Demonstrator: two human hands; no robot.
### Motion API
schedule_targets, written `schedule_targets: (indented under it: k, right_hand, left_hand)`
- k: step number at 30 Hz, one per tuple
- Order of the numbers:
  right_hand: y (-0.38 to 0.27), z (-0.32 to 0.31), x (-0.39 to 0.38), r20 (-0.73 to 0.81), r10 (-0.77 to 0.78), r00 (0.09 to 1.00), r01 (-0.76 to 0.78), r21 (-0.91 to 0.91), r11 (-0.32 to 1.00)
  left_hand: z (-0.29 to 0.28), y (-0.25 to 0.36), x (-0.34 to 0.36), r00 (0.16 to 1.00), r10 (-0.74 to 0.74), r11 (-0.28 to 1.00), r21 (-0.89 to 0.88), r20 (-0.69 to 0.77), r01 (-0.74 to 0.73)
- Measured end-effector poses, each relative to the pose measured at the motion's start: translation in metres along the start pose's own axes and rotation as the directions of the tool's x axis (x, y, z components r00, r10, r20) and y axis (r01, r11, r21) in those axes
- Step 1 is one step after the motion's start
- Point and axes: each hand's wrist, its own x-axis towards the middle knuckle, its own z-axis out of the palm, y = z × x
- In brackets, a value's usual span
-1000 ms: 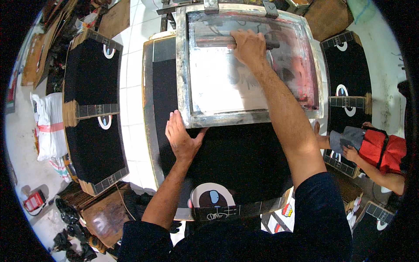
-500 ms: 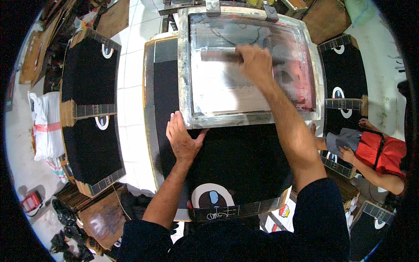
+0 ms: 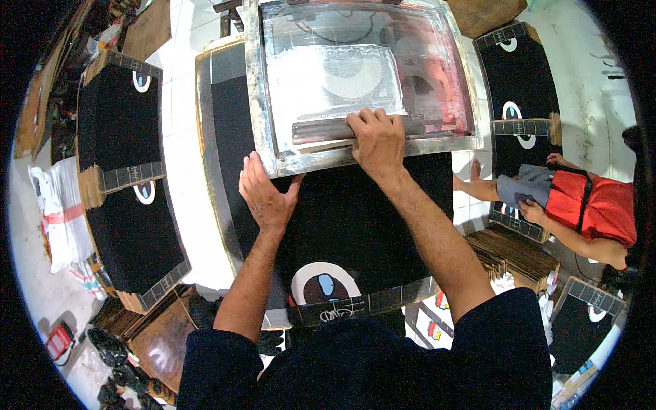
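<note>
Black fabric point(image 3: 355, 219) lies flat on the printing board point(image 3: 205, 171), under a metal-framed screen point(image 3: 254, 89) covering its far half. Right hand point(image 3: 377, 140) has its grip clamped on the squeegee point(image 3: 321, 130) at the screen's near edge. Left hand point(image 3: 263, 195) rests open, fingers spread, on the fabric just beside the frame's near left corner.

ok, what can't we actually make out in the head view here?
- Squeegee blade edge: hidden under the right hand.
- Print on the black fabric beneath the screen frame: covered by mesh and ink.
- Left hand palm contact: hidden by its own back.
- Frame's far edge: cut off at the top.
</note>
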Motion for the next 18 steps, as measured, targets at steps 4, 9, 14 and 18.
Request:
schedule_targets:
  k: [4,9,14,18]
  right_hand:
    - [-0.002,0.000,-0.008,-0.062,-0.013,0.998,0.014,0.016,1.000]
    - [0.001,-0.002,0.000,-0.013,-0.028,1.000,0.028,-0.007,1.000]
    - [0.000,-0.009,-0.003,0.024,-0.015,1.000,0.015,-0.016,1.000]
    - [0.001,-0.010,-0.008,0.007,0.007,1.000,-0.007,0.073,0.997]
  left_hand:
    - [-0.001,0.000,0.002,0.999,-0.050,0.998,-0.039,0.019,0.051]
    - [0.005,-0.005,0.004,0.998,-0.026,0.982,-0.187,-0.051,0.016]
    - [0.012,-0.007,0.010,0.998,-0.029,0.940,-0.341,-0.056,0.009]
    - [0.013,-0.006,0.012,0.996,-0.085,0.932,-0.353,0.007,0.082]
